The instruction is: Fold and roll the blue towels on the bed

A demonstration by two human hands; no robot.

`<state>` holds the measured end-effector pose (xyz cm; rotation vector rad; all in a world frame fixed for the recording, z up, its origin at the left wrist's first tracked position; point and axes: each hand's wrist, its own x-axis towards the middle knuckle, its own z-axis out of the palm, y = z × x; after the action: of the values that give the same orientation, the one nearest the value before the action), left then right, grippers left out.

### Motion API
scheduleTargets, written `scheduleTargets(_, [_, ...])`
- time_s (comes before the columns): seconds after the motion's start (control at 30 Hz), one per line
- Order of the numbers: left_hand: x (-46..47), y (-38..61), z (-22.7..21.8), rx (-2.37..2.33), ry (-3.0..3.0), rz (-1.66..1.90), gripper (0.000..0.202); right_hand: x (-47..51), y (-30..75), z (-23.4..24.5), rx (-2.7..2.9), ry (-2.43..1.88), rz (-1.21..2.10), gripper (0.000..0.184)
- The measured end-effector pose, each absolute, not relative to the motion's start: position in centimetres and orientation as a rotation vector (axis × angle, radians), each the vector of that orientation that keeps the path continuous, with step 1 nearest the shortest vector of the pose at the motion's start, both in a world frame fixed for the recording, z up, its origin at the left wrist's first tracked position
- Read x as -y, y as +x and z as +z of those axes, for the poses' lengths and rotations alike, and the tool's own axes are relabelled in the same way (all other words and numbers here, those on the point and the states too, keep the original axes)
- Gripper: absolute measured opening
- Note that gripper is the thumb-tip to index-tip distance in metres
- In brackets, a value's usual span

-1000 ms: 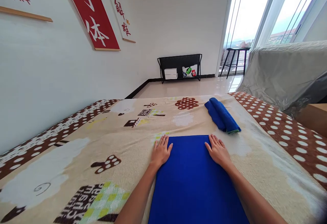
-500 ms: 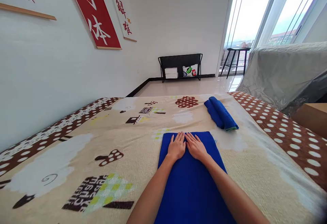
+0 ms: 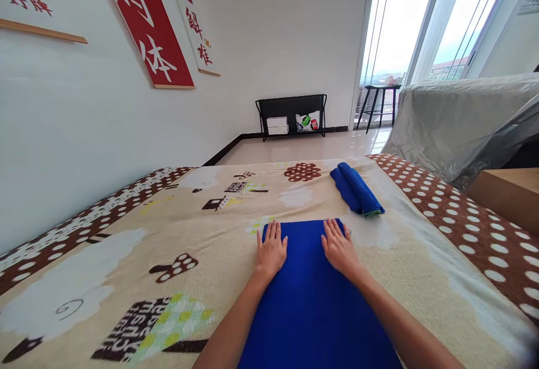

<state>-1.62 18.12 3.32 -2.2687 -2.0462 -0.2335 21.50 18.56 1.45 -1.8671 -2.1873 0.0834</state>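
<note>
A flat blue cloth [image 3: 311, 301] lies lengthwise on the patterned blanket, its near end running out of the bottom of the view. My left hand [image 3: 272, 251] rests palm down on its far left corner, fingers stretched out. On the far right corner lies my right hand [image 3: 338, 245], also flat with the fingers a little apart. Neither hand grips anything. Beyond my right hand sits a rolled blue cloth [image 3: 357, 189] with a green edge at its near end, touched by neither hand.
The cream blanket [image 3: 210, 262] has a brown polka-dot border [image 3: 475, 234]. A black rack [image 3: 291, 102] and a black stool [image 3: 381, 89] stand by the far wall. At right are a plastic-covered piece of furniture [image 3: 458, 116] and a cardboard box [image 3: 501, 195].
My hands have slid apart from the middle of the blue cloth's far edge out to its two far corners. The rolled cloth stays on the blanket; the camera view has shifted slightly.
</note>
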Motion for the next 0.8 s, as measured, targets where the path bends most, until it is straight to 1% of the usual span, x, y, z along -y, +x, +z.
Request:
scheduleTargets(0.1, [-15.4,-0.4,2.8,1.906,-2.413,-0.227,0.059,-15.8,20.1,0.7,2.301,-1.759,0.085,0.058])
scheduleTargets(0.23, [-14.0,-3.3,2.5,1.929,-2.414,-0.198,0.060,-14.3,23.3,-0.3,2.273,-1.801,0.081,0.065])
scheduleTargets(0.37, [-12.7,-5.4,3.8,1.992,-2.349,-0.174,0.060,-12.9,25.9,0.2,2.229,-1.846,0.061,0.067])
scheduleTargets(0.47, [-9.5,-2.8,5.3,1.909,-2.399,-0.178,0.059,-9.6,24.6,0.7,2.258,-1.785,0.022,0.062])
scheduleTargets(0.53, [-6.7,-0.1,5.4,1.716,-2.509,-0.188,0.060,-6.7,23.0,0.6,2.317,-1.623,-0.099,0.058])
scheduleTargets(0.63, [-3.4,2.1,3.6,1.314,-2.536,-0.261,0.065,-3.5,22.0,0.2,2.314,-1.255,-0.474,0.061])
scheduleTargets(0.7, [-2.2,1.3,1.7,1.194,-2.415,-0.306,0.065,-2.4,22.9,0.2,2.239,-1.136,-0.670,0.067])
scheduleTargets(0.8, [-1.2,-2.6,-0.4,1.159,-2.259,-0.287,0.062,-1.8,26.1,0.8,2.251,-1.029,-0.802,0.071])
